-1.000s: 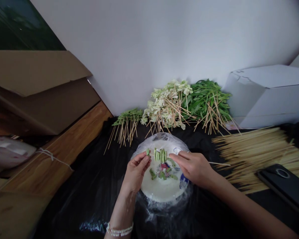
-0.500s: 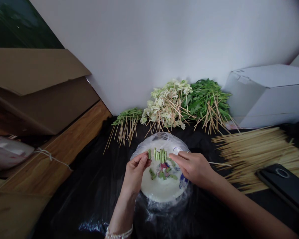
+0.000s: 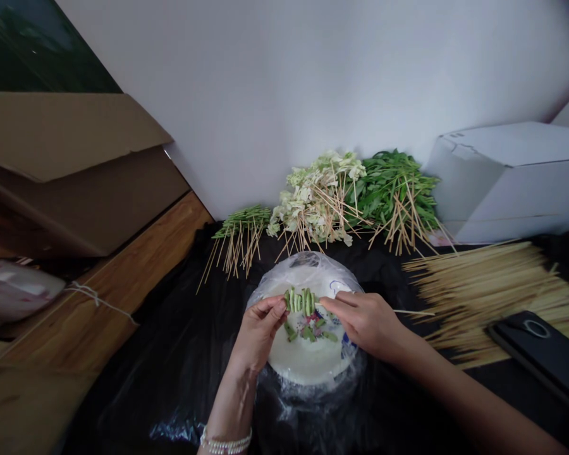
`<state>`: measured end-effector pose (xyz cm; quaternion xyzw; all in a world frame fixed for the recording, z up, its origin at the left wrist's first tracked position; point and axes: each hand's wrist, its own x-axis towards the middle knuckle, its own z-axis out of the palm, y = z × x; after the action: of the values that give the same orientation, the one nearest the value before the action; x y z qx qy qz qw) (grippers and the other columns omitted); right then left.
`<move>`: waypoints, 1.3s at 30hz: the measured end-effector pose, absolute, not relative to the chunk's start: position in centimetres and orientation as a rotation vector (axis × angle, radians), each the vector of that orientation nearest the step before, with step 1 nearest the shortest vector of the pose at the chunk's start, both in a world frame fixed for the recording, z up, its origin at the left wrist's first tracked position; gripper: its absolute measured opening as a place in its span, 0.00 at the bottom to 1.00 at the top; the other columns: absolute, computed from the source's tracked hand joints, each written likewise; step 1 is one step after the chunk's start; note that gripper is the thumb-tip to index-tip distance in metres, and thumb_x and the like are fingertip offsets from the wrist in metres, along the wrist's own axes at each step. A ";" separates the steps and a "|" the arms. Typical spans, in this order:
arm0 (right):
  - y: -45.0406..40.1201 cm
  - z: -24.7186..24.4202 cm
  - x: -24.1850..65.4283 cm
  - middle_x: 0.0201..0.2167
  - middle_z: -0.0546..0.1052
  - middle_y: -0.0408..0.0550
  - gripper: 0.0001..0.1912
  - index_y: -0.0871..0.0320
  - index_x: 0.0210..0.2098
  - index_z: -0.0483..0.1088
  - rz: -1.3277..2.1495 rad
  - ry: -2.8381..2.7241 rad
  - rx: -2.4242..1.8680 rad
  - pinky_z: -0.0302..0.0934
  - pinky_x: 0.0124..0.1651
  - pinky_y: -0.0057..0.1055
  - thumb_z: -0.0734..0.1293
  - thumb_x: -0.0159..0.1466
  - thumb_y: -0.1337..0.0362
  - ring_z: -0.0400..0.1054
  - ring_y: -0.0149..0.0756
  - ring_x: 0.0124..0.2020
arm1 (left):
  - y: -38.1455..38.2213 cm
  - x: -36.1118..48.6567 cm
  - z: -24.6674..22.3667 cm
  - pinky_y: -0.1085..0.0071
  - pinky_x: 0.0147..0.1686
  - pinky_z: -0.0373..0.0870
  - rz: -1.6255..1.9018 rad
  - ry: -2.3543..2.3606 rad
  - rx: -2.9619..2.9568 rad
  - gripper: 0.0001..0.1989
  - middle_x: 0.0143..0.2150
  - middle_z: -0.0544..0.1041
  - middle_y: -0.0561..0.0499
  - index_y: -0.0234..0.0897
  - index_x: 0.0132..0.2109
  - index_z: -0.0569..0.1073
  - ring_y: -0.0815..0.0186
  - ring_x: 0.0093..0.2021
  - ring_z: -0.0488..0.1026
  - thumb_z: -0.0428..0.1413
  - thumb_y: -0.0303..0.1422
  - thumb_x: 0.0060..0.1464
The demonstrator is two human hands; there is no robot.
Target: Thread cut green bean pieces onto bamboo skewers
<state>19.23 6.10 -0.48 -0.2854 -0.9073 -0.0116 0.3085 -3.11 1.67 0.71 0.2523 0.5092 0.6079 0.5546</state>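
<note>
Above a bowl wrapped in clear plastic, several green bean pieces sit in a row on a wooden skewer. The fingers of my left hand pinch the leftmost green piece at the skewer's left end. My right hand grips the skewer just right of the row, and its other end sticks out behind that hand. A few loose green pieces lie in the bowl.
Behind the bowl lie skewered beans, skewered pale leaves and skewered dark greens. Bare skewers and a black phone are at right. Cardboard box at left, white box at back right.
The leftmost green piece, held apart from the others before, now sits against the row on the skewer. My right hand and the skewer have shifted slightly left.
</note>
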 end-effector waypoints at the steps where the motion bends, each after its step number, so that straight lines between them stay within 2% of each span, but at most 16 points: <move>1: 6.1 -0.5 19.2 0.27 0.73 0.43 0.18 0.59 0.47 0.73 -0.030 -2.404 -0.760 0.53 0.29 0.29 0.56 0.64 0.75 0.66 0.30 0.26 | 1.6 -3.1 0.5 0.80 0.33 0.71 1.432 1.203 0.601 0.17 0.28 0.82 0.53 0.36 0.29 0.83 0.75 0.28 0.73 0.76 0.37 0.27; 5: 6.2 -0.8 19.2 0.28 0.73 0.43 0.18 0.59 0.48 0.73 -0.046 -2.439 -0.780 0.53 0.29 0.29 0.57 0.63 0.74 0.66 0.31 0.27 | 1.6 -3.2 0.0 0.76 0.37 0.72 1.405 1.248 0.692 0.17 0.30 0.82 0.53 0.38 0.31 0.83 0.72 0.30 0.74 0.74 0.39 0.31; 8: 6.4 -1.2 19.2 0.29 0.73 0.43 0.18 0.58 0.48 0.73 -0.085 -2.469 -0.776 0.52 0.29 0.30 0.59 0.63 0.74 0.66 0.31 0.27 | 1.9 -3.8 0.2 0.71 0.38 0.72 1.279 1.436 0.985 0.11 0.31 0.83 0.50 0.38 0.33 0.83 0.67 0.32 0.76 0.69 0.38 0.42; 11: 6.6 -1.6 19.1 0.28 0.73 0.43 0.16 0.59 0.47 0.73 -0.168 -2.476 -0.777 0.51 0.28 0.30 0.60 0.63 0.75 0.66 0.31 0.27 | 2.2 -4.5 0.8 0.66 0.41 0.71 1.076 1.720 1.465 0.07 0.35 0.83 0.47 0.37 0.37 0.83 0.61 0.36 0.77 0.62 0.32 0.52; 16: 6.7 -1.8 19.1 0.27 0.72 0.43 0.15 0.60 0.48 0.72 -0.230 -2.498 -0.792 0.49 0.27 0.31 0.60 0.64 0.75 0.65 0.31 0.26 | 1.7 -4.3 0.9 0.63 0.46 0.69 0.440 2.011 1.983 0.14 0.40 0.82 0.44 0.37 0.40 0.82 0.56 0.43 0.77 0.53 0.20 0.53; 18: 6.7 -1.7 19.1 0.28 0.72 0.44 0.15 0.60 0.47 0.72 -0.230 -2.506 -0.788 0.48 0.27 0.31 0.60 0.64 0.75 0.64 0.31 0.26 | 1.4 -3.8 0.8 0.62 0.45 0.68 0.169 2.039 2.069 0.18 0.42 0.81 0.43 0.37 0.42 0.81 0.54 0.47 0.76 0.50 0.19 0.53; 21: 6.6 -1.7 19.1 0.28 0.72 0.44 0.15 0.60 0.46 0.72 -0.226 -2.518 -0.790 0.48 0.27 0.31 0.60 0.64 0.75 0.64 0.31 0.26 | 1.5 -2.9 0.7 0.61 0.43 0.67 -0.024 1.987 2.169 0.20 0.40 0.80 0.41 0.36 0.42 0.81 0.52 0.47 0.74 0.47 0.18 0.54; 27: 6.7 -1.6 19.1 0.28 0.72 0.44 0.16 0.60 0.47 0.72 -0.234 -2.510 -0.792 0.49 0.27 0.31 0.60 0.63 0.75 0.65 0.32 0.26 | 2.4 -2.6 0.3 0.62 0.41 0.64 -0.059 1.983 2.193 0.15 0.37 0.78 0.41 0.36 0.33 0.79 0.53 0.43 0.72 0.49 0.20 0.55; 34: 6.9 -1.3 19.6 0.28 0.73 0.43 0.16 0.58 0.48 0.73 -0.165 -2.500 -0.808 0.50 0.27 0.29 0.60 0.63 0.73 0.65 0.30 0.25 | 2.5 -2.9 0.0 0.61 0.42 0.64 -0.049 1.962 2.163 0.15 0.38 0.78 0.39 0.35 0.37 0.79 0.52 0.44 0.73 0.48 0.20 0.54; 39: 7.2 -1.1 19.9 0.32 0.76 0.45 0.16 0.58 0.48 0.73 -0.055 -2.438 -0.809 0.55 0.31 0.25 0.58 0.65 0.73 0.68 0.29 0.28 | 2.1 -3.4 1.4 0.63 0.40 0.65 -0.031 1.939 2.109 0.13 0.38 0.77 0.41 0.36 0.34 0.79 0.54 0.41 0.74 0.51 0.20 0.52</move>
<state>19.94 7.16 -1.07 -0.3020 -0.9104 -0.0204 0.2822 -3.35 2.15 1.43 0.7292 0.6702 -0.0109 0.1378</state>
